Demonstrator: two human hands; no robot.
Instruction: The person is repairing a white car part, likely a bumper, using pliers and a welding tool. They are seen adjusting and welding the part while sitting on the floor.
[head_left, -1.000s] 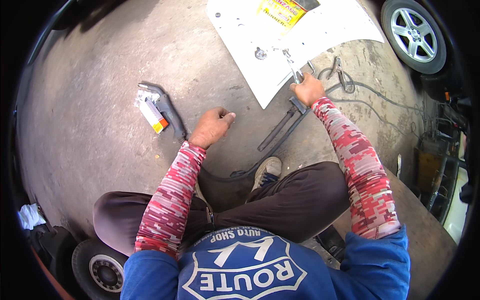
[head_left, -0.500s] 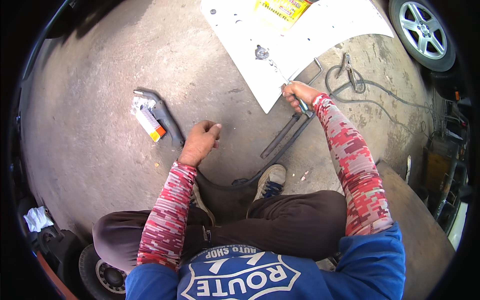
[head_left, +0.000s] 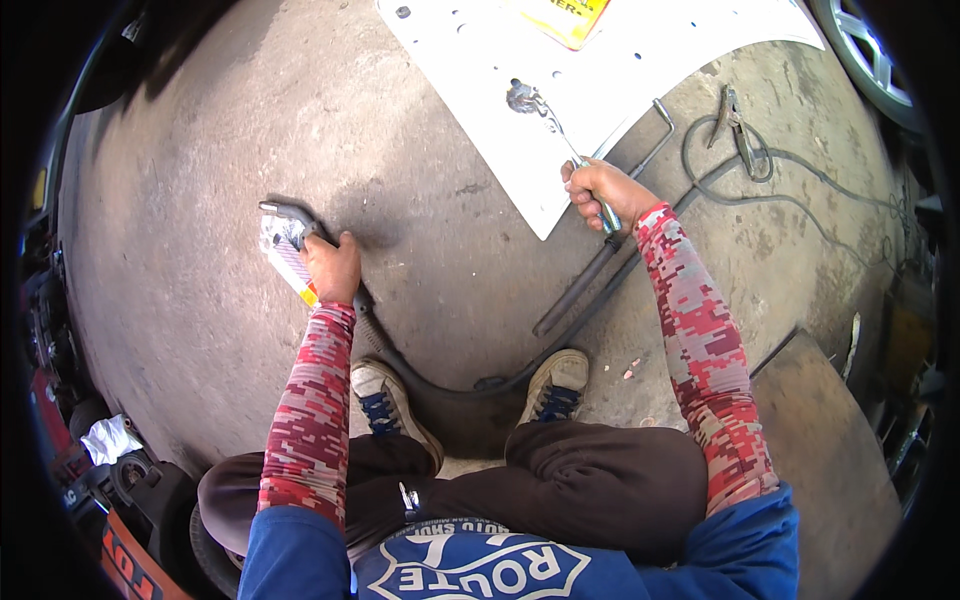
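Observation:
My left hand (head_left: 333, 270) is closed over the handle of a black welding torch (head_left: 290, 211) on the floor, thumb standing off to the side. Beside the torch lies a clear packet with a white, orange and yellow label (head_left: 290, 270), partly under my hand. My right hand (head_left: 605, 195) grips the handle of shiny metal locking pliers (head_left: 553, 125). Their far end reaches a dark, roundish metal piece (head_left: 521, 97) over a white sheet-metal panel (head_left: 510, 175). Whether the jaws clamp that piece, I cannot tell.
The torch's black cable (head_left: 420, 378) curves past my shoes. Right of the panel lie a bent rod tool (head_left: 573, 290) and a ground clamp (head_left: 740, 135) with looped cable. A yellow can (head_left: 570, 20) stands on the panel. Further right are a wheel (head_left: 872, 62) and a brown board (head_left: 830, 450).
My left hand has moved left from above the bare floor onto the torch handle. My right hand still holds the pliers at nearly the same spot. The view has shifted slightly.

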